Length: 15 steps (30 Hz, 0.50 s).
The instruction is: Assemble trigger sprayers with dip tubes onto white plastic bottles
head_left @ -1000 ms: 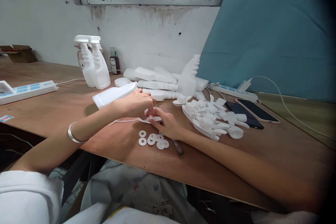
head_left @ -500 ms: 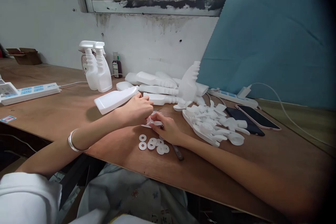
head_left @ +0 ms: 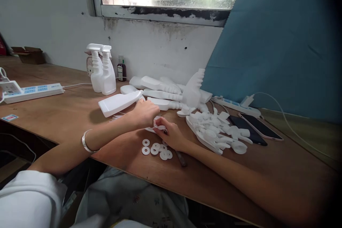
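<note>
My left hand (head_left: 146, 113) is closed, fingers bent down at one end of a small white plastic part (head_left: 160, 127). My right hand (head_left: 171, 134) pinches the same part from the other side, thumb below. Fingers cover much of it, so its exact kind is hidden. Just below the hands lie several flat white washers (head_left: 155, 148). A dark-handled tool (head_left: 181, 159) lies partly under my right hand. Thin white tubes (head_left: 117, 116) show beside my left wrist. Behind my left hand a white empty-looking bottle (head_left: 119, 104) lies on its side.
Two spray bottles (head_left: 107, 74) stand at the back left near a small dark bottle (head_left: 121, 71). White bottles (head_left: 162, 92) are piled by the wall. Trigger sprayer heads (head_left: 213, 128) heap at right, beside two phones (head_left: 260, 126). Power strips (head_left: 34, 92) lie at both sides.
The view has shifted slightly. My left hand has turned and closed in over the part, hiding the clear ring-shaped end seen before. Thin tubes now show left of my hand.
</note>
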Each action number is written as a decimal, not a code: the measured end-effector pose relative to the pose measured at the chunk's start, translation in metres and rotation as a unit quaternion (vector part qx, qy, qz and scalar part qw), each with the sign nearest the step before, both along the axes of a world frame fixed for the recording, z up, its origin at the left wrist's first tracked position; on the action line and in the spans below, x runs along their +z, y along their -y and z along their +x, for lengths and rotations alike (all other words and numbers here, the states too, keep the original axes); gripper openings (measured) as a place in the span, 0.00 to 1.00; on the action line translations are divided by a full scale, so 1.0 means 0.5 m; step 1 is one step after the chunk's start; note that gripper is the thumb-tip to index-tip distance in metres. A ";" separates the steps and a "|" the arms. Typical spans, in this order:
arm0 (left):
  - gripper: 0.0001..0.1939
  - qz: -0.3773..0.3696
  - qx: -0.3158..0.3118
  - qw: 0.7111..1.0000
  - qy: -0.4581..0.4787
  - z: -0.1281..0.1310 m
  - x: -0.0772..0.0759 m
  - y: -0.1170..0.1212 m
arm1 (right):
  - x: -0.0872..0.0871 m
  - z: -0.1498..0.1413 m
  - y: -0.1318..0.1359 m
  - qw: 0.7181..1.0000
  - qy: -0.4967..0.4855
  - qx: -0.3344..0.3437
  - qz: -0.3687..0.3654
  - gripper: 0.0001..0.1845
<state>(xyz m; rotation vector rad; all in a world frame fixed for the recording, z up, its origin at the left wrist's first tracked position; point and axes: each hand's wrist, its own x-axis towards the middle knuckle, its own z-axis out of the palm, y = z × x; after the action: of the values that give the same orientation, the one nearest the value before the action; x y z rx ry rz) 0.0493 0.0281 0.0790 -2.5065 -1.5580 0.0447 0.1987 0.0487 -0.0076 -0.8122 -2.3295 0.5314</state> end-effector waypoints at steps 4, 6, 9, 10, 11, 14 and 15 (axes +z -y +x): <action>0.05 0.004 0.013 1.000 0.013 -0.004 0.003 0.004 | 0.001 0.000 0.000 1.000 0.004 -0.006 -0.003 0.04; 0.05 -0.009 0.019 1.000 0.022 -0.007 0.003 0.005 | -0.001 0.001 -0.002 1.000 0.007 -0.007 -0.001 0.04; 0.04 -0.026 0.025 0.999 0.026 -0.008 0.005 0.004 | -0.005 0.001 -0.005 1.000 0.012 -0.011 0.002 0.05; 0.04 -0.030 0.024 0.999 0.025 -0.007 0.006 0.003 | -0.006 0.002 -0.006 1.000 0.014 -0.012 0.004 0.05; 0.04 -0.033 0.023 0.999 0.026 -0.007 0.007 0.001 | -0.007 0.002 -0.007 1.000 0.018 -0.014 0.006 0.05; 0.04 -0.045 0.018 0.998 0.031 -0.007 0.008 -0.009 | -0.009 0.002 -0.008 0.999 0.026 -0.017 0.009 0.06; 0.05 -0.049 0.016 0.998 0.036 -0.009 0.007 -0.013 | -0.009 0.002 -0.008 0.999 0.027 -0.017 0.009 0.06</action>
<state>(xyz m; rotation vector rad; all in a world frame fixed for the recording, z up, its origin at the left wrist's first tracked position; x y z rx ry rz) 0.0447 0.0348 0.0826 -2.5844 -1.6641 0.0370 0.1998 0.0526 -0.0120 -0.8648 -2.3616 0.4795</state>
